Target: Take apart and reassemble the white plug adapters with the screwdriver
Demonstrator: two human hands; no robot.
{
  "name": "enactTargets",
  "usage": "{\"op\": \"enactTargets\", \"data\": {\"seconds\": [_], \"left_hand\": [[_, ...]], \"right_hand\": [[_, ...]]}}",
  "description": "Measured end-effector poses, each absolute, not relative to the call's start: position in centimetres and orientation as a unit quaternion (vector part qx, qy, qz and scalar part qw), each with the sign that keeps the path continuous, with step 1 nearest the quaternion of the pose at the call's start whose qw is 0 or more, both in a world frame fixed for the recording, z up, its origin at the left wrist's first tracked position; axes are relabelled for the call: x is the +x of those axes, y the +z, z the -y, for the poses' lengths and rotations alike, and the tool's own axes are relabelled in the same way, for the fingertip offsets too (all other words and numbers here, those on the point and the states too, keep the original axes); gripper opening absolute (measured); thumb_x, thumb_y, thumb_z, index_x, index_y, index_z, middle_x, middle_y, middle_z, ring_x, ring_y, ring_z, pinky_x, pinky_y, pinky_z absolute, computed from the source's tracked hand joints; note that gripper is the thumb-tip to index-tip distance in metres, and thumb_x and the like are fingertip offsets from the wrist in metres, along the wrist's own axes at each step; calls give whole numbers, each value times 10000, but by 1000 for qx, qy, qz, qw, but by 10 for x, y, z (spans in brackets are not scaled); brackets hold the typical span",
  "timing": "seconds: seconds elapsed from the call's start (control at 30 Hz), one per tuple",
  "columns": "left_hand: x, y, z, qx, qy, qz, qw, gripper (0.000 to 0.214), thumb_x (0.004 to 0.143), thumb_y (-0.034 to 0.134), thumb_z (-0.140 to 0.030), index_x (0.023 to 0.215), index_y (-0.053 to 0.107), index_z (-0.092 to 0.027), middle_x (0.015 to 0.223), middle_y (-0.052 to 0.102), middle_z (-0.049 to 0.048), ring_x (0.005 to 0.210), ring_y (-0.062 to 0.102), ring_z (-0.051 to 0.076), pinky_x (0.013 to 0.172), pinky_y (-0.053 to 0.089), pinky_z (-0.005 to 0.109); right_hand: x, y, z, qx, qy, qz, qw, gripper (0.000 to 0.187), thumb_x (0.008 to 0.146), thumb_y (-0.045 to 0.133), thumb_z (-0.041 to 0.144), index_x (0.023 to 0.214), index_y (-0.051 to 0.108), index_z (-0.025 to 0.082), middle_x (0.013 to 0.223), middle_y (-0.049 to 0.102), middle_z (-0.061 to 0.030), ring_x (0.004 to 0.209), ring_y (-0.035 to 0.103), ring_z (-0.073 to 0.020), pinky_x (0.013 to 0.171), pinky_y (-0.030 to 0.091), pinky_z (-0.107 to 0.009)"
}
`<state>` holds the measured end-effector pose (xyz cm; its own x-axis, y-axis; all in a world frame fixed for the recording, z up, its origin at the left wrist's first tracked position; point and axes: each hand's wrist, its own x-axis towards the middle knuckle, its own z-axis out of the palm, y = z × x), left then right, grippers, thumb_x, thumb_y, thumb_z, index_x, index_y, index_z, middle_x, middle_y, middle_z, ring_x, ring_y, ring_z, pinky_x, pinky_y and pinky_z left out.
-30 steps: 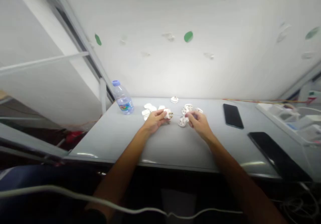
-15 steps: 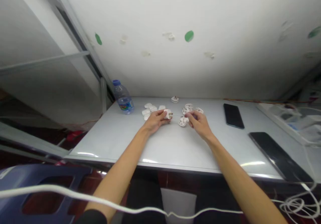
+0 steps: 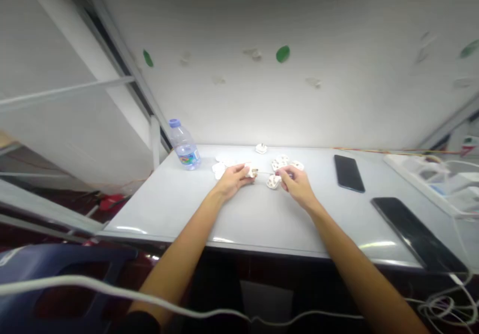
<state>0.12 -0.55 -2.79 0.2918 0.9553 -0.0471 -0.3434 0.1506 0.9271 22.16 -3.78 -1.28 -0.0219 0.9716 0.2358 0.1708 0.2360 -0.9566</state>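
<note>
My left hand (image 3: 232,180) is closed around a white three-pin plug (image 3: 250,170), its metal pins facing right. Pinched in my right hand (image 3: 295,183) is a thin screwdriver (image 3: 265,172); its slim shaft reaches left to the plug's pin side, and its handle is mostly hidden by the fingers. Just left of the right fingers, a white plug part (image 3: 273,181) lies on the table. Behind that hand are several more plug parts (image 3: 280,162). Smooth white plug covers (image 3: 220,167) lie behind my left hand, partly hidden by it. Another plug (image 3: 261,148) stands near the wall, pins up.
A water bottle (image 3: 184,145) stands at the table's back left. Two dark phone-like slabs (image 3: 349,173) (image 3: 417,232) lie to the right, beside a white tray (image 3: 422,184) of items. A white cable (image 3: 202,315) crosses in front of the grey table (image 3: 157,214).
Both hands stay almost in place, with the screwdriver still at the plug. The wall's upper part looks darker and the table brighter.
</note>
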Motion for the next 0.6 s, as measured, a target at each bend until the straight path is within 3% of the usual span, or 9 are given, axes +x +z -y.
{"op": "enactTargets", "data": {"seconds": [0.33,0.5,0.6], "left_hand": [[2,-30,4,451,487,-357,658,401,711,822,-365,1006,710,-118,1002,720,104,882,665,183,901,517,376],[4,-29,5,465,485,-365,644,409,713,815,-384,1016,708,-131,966,721,90,859,665,182,857,520,365],[4,-28,6,464,490,-370,638,413,713,818,-369,1028,702,-129,949,719,86,838,663,180,846,522,373]], "right_hand": [[221,-16,35,-468,397,600,513,363,786,624,553,841,608,195,549,533,35,483,485,-131,485,402,-263],[221,-20,33,-458,431,595,500,412,847,537,604,833,596,196,475,455,57,415,421,-114,421,335,-246],[222,-21,32,-453,429,587,516,390,814,594,588,848,597,199,493,466,59,427,430,-112,426,344,-245]]}}
